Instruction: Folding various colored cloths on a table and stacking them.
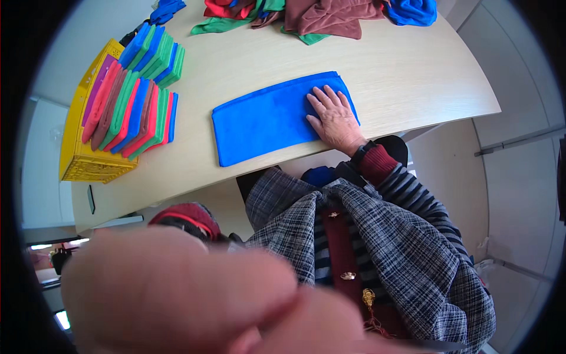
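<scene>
A blue cloth, folded into a long rectangle, lies flat near the table's front edge. Spread over its right end is my right hand, palm down and fingers apart, pressing on the fabric. My left hand is raised very close to the camera and looks large and blurred. Its fingers are bent and pressed together; whatever they may hold is hidden. A thin dark edge shows beyond its fingertips, too blurred to name.
At the table's left stands a yellow plastic crate with folded red, green, blue and brown cloths packed upright. More folded cloths stand behind them. Loose crumpled cloths are heaped at the far edge. White cabinets line the right side.
</scene>
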{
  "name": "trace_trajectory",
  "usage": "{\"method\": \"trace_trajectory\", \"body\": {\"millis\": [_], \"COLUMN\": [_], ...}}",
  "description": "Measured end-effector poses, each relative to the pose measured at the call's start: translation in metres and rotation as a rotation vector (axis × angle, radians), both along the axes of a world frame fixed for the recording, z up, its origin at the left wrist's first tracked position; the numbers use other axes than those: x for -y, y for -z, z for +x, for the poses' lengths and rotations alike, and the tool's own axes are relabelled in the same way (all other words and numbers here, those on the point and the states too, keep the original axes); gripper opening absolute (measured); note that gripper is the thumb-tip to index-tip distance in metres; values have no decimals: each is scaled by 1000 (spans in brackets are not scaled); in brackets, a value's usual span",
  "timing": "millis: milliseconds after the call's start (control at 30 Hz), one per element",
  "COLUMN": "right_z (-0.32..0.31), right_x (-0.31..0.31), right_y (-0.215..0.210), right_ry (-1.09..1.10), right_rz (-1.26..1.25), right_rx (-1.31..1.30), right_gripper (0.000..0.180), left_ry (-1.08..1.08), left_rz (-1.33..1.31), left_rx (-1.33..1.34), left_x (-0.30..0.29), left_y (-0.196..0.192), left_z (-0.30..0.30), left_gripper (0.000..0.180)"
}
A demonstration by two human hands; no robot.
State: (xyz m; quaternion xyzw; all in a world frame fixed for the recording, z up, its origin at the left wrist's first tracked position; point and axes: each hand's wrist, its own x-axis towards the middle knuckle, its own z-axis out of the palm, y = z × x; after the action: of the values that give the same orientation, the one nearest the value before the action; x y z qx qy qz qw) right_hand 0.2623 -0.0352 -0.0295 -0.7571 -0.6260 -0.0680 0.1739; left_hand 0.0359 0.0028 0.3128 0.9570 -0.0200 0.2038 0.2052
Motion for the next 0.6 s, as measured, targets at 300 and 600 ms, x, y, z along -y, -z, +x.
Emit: {"method": "trace_trajectory", "body": {"millis": [300,600], "right_z": [0,-1], "right_x": [3,3], "right_y": [0,1], "right_ry": [-3,-15], "right_rz": [-8,2], "right_rx": [-8,2], "right_gripper": [55,56], "left_ry": [68,106], "left_rz": [17,-13], "left_rx": [193,390], "left_x": [15,20], "left_y": [-1,10], "left_z": [-37,-32], "left_gripper": [27,27]}}
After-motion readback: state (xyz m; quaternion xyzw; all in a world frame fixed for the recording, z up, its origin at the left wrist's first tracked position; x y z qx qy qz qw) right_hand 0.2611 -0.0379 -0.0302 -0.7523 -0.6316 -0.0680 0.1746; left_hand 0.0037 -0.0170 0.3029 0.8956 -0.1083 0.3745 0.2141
